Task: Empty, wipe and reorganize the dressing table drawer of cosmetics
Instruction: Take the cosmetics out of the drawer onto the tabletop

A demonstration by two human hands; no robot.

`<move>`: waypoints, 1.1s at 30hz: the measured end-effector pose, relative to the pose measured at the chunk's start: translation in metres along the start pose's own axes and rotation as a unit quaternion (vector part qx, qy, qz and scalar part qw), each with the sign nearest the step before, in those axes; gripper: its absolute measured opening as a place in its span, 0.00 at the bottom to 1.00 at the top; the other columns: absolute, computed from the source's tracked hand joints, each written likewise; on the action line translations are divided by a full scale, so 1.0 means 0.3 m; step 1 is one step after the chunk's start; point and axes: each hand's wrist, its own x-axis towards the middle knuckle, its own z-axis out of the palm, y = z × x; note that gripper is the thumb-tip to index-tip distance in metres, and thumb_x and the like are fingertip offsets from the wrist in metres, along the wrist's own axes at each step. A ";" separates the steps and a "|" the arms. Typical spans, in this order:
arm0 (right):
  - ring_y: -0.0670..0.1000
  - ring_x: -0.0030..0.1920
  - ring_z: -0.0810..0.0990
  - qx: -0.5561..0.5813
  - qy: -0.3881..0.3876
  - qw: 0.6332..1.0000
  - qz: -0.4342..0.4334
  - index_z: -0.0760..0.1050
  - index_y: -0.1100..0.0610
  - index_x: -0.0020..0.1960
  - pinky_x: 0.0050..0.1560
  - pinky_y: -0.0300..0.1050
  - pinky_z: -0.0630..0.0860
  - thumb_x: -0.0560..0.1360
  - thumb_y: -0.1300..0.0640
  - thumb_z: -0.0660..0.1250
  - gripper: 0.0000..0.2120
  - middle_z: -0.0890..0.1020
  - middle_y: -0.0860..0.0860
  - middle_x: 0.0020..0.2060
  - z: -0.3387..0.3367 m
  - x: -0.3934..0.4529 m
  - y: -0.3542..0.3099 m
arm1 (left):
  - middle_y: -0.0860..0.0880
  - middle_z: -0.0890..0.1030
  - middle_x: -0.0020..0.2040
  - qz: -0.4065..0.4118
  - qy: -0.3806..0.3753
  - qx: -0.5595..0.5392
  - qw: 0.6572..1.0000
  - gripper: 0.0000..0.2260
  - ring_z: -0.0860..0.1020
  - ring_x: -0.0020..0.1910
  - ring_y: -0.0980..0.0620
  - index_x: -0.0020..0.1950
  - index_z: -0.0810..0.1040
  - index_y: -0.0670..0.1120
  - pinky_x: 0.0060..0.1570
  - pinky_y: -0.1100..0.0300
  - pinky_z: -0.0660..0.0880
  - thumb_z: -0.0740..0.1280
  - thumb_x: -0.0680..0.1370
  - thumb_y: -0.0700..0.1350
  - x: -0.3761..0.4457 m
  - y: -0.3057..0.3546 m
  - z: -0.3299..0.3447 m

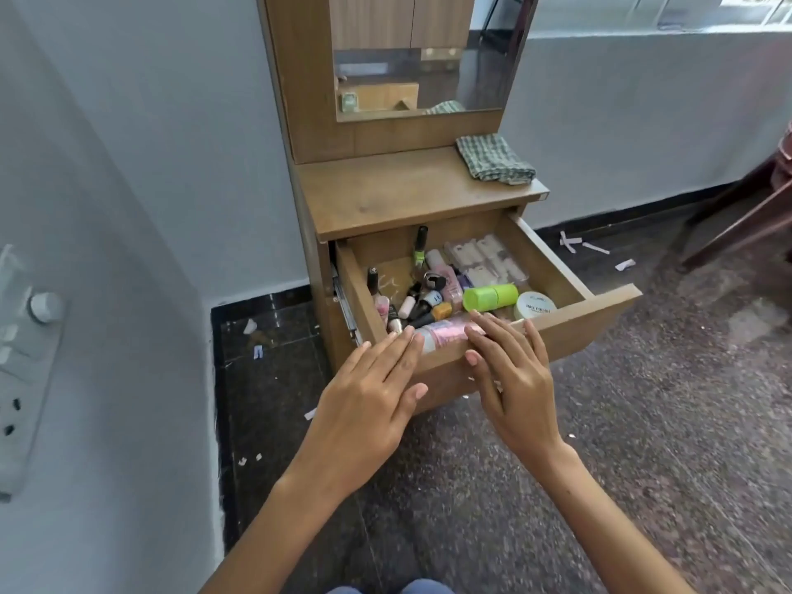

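Note:
The wooden dressing table's drawer [557, 267] stands pulled out, full of cosmetics. Inside lie several nail polish bottles [411, 308], a bright green container [490, 297], a white nail polish remover tub [533, 306], a clear pack of false nails [486, 261] and a pink-labelled bottle [443, 334] against the front panel. My left hand [368, 400] and my right hand [510, 379] hover flat, fingers spread, over the drawer's front edge, one on each side of the pink-labelled bottle. Neither holds anything.
A folded green checked cloth [495, 158] lies on the right of the tabletop [398, 195] below the mirror [420, 70]. Paper scraps litter the dark speckled floor [643, 400]. A wall with a switch panel [25, 358] is close on the left; a dark wooden furniture piece [745, 225] stands at the right.

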 end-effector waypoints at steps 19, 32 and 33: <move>0.49 0.49 0.81 0.008 -0.338 0.928 -0.155 0.79 0.50 0.58 0.43 0.46 0.79 0.77 0.48 0.64 0.13 0.81 0.45 0.55 0.159 0.559 0.180 | 0.54 0.77 0.62 -0.115 0.041 -0.042 0.992 0.20 0.72 0.61 0.57 0.60 0.79 0.49 0.61 0.61 0.65 0.54 0.77 0.56 0.306 -0.282 0.008; 0.50 0.38 0.82 0.126 -0.331 0.920 -0.170 0.80 0.55 0.45 0.35 0.38 0.72 0.69 0.62 0.73 0.06 0.83 0.49 0.38 0.266 0.590 0.094 | 0.57 0.80 0.51 -0.137 0.064 -0.075 0.986 0.09 0.75 0.53 0.59 0.51 0.82 0.50 0.53 0.63 0.70 0.69 0.73 0.49 0.346 -0.304 0.020; 0.50 0.38 0.81 0.127 -0.326 0.924 -0.155 0.80 0.55 0.44 0.34 0.39 0.74 0.69 0.63 0.72 0.05 0.82 0.48 0.37 0.262 0.588 0.098 | 0.57 0.80 0.53 -0.136 0.061 -0.080 0.986 0.10 0.75 0.54 0.59 0.53 0.82 0.50 0.54 0.63 0.69 0.71 0.72 0.48 0.353 -0.305 0.019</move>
